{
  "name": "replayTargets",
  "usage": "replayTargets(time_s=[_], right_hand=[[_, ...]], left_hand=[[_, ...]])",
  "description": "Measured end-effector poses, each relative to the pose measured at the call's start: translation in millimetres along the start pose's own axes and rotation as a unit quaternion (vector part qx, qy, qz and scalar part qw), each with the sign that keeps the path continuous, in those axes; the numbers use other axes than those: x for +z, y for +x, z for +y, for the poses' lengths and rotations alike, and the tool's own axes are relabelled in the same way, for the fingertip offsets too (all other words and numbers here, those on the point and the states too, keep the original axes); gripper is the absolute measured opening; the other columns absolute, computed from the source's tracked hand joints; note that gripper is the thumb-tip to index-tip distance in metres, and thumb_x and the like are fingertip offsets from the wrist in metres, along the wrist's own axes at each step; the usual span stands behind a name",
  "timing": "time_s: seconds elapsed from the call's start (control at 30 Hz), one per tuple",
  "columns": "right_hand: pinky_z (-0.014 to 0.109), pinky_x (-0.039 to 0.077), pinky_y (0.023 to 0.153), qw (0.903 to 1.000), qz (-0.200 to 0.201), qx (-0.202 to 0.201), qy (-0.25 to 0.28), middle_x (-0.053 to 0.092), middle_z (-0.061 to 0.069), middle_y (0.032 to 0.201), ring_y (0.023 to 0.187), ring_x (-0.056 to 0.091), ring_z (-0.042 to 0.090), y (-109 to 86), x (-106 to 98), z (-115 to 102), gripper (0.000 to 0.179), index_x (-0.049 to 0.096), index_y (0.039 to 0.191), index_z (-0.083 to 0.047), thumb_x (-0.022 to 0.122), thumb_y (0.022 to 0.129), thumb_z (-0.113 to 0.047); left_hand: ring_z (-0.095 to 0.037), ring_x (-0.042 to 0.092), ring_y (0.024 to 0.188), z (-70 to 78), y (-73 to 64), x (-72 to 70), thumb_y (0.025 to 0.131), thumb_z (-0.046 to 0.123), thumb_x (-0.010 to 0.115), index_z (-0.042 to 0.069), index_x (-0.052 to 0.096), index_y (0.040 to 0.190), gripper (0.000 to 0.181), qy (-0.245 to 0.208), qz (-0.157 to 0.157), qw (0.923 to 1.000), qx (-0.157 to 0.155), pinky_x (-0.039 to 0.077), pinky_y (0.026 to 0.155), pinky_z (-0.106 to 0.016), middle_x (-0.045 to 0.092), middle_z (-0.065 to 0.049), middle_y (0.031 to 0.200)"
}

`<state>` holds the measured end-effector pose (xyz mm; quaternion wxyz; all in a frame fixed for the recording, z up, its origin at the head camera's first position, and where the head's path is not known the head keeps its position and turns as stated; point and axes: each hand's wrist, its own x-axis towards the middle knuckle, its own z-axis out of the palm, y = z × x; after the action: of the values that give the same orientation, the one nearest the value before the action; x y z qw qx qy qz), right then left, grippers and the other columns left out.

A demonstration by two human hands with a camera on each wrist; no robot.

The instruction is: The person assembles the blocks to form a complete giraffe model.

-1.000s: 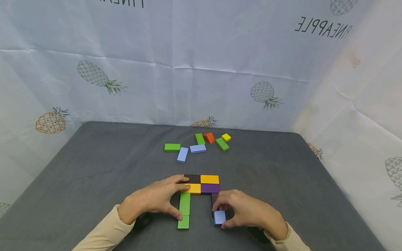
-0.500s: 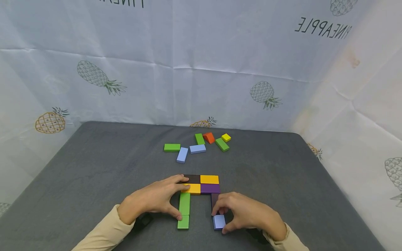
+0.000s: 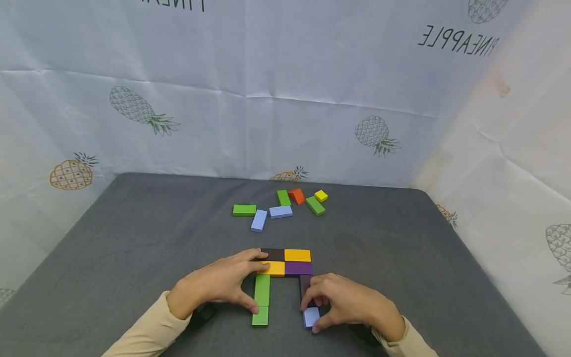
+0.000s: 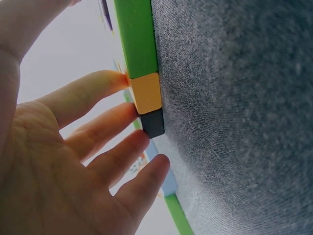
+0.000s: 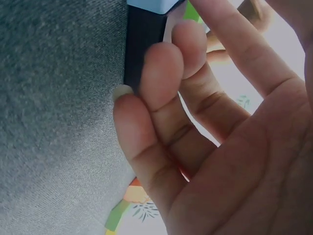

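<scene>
Right fingers [image 3: 309, 294] pinch a light-blue block [image 3: 311, 317], the dark block [image 3: 305, 283] beyond pointing lengthwise forward.

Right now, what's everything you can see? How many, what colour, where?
Loose green blocks: 3, green, table's far half
Loose blue blocks: 2, light blue, with those
Red block: 1, orange-red, with those
Small block: 1, yellow, with those
Black block: 1, black, layout's back row, left
Golden blocks: 2, golden, back right, second row left
Purple block: 1, purple, second row right
Leg blocks: 2, green, layout's left leg
Dark block: 1, colour unclear, right leg
Blue end block: 1, light blue, right leg
Table: 1, dark grey, underneath
Pineapple-print cloth: count unclear, whitish, behind
Sleeves: 2, beige, forearms
Wrist gear: 2, black, wrists, mostly hidden
Left hand: 1, bare, touching left-side blocks
Right hand: 1, bare, gripping blue end block
</scene>
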<state>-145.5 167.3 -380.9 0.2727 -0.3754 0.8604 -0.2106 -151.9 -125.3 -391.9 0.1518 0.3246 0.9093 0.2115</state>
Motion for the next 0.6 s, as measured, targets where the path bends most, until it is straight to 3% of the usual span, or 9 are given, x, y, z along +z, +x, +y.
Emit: replayTargets(time_s=[0.6], right_hand=[[0.015, 0.048, 0.072, 0.9996, 0.016, -0.010, 0.023, 0.057, -0.018, 0.091, 0.080, 0.052, -0.004, 0.3, 1.1, 3.7, 0.035, 0.072, 0.108, -0.025, 0.086, 0.077, -0.032]], left_hand=[[-0.022, 0.045, 0.137, 1.2, -0.1, -1.3, 0.070, 0.052, 0.085, 0.015, 0.058, 0.140, 0.083, -0.004, -0.003, 1.0000, -0.002, 0.044, 0.108, -0.049, 0.041, -0.003, 0.154]])
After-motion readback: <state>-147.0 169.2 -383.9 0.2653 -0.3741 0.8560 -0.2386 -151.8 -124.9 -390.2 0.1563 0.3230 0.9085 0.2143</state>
